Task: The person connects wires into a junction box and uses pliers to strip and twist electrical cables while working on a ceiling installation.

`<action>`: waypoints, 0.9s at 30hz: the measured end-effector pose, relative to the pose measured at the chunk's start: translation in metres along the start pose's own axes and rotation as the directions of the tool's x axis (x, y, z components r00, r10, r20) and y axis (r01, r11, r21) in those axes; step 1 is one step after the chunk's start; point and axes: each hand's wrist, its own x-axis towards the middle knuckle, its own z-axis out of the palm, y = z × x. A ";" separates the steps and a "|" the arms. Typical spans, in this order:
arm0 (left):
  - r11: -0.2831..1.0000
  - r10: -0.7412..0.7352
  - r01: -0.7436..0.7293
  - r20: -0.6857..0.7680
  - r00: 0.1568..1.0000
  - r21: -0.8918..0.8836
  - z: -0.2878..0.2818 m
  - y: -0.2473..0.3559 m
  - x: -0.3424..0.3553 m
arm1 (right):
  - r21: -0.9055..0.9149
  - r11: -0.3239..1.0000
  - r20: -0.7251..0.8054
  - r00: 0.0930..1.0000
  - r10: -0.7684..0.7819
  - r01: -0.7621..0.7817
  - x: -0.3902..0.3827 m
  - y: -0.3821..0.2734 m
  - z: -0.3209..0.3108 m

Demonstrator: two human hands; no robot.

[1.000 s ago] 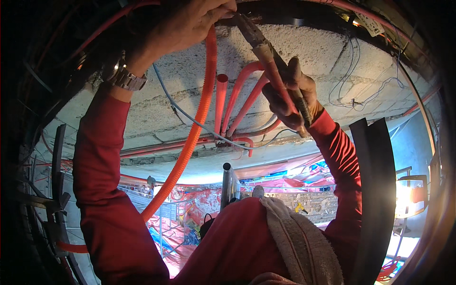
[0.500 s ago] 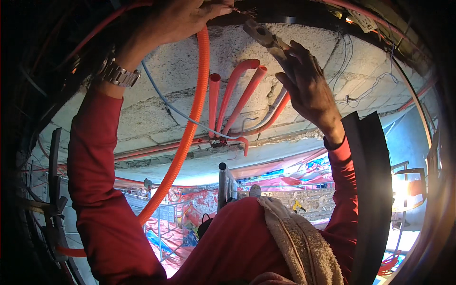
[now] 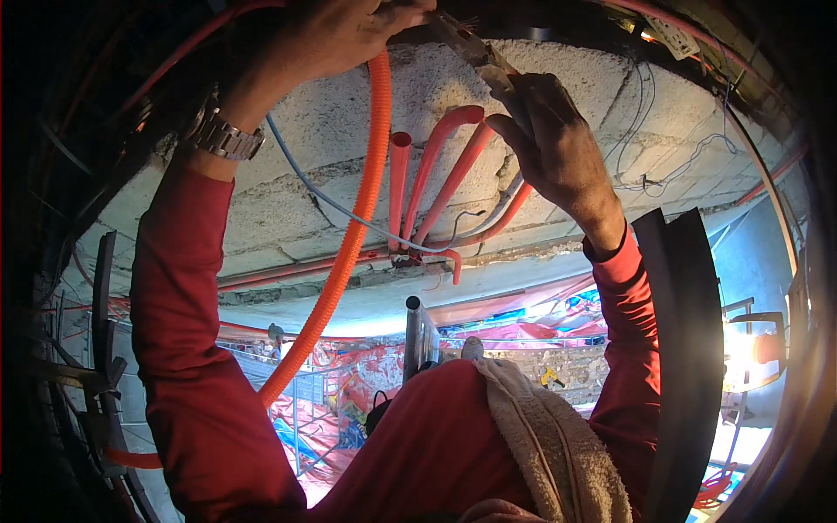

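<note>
My left hand [image 3: 349, 35] grips the ribbed orange flexible conduit [image 3: 349, 253] against the rough concrete ceiling [image 3: 261, 200]; my right hand [image 3: 558, 157] has its fingers closed around metal pliers [image 3: 475, 52] beside it.

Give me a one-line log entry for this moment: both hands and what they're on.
left hand: gripping orange corrugated conduit at ceiling | right hand: holding pliers | smooth red pipes: untouched
</note>
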 end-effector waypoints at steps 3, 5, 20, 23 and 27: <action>0.987 0.135 -0.121 -0.134 0.982 0.107 0.005 0.002 -0.001 | -0.027 1.000 0.036 0.999 0.008 -0.007 -0.001 0.004 -0.007; 0.998 0.011 -0.008 -0.036 0.999 0.057 -0.001 0.009 0.001 | -0.052 0.998 0.018 0.999 -0.028 0.029 0.002 0.002 -0.009; 0.983 0.147 -0.146 -0.007 0.989 0.116 0.007 0.001 -0.003 | 0.060 0.964 0.161 0.950 -0.267 0.261 0.015 0.015 -0.033; 0.973 0.167 -0.179 0.092 0.982 0.145 -0.001 0.005 0.002 | 0.428 0.899 0.360 0.930 -0.076 -0.092 0.024 0.014 -0.046; 0.974 0.179 -0.189 0.091 0.980 0.127 -0.002 -0.003 0.001 | 0.664 0.284 0.708 0.704 0.055 -0.691 0.023 0.023 -0.045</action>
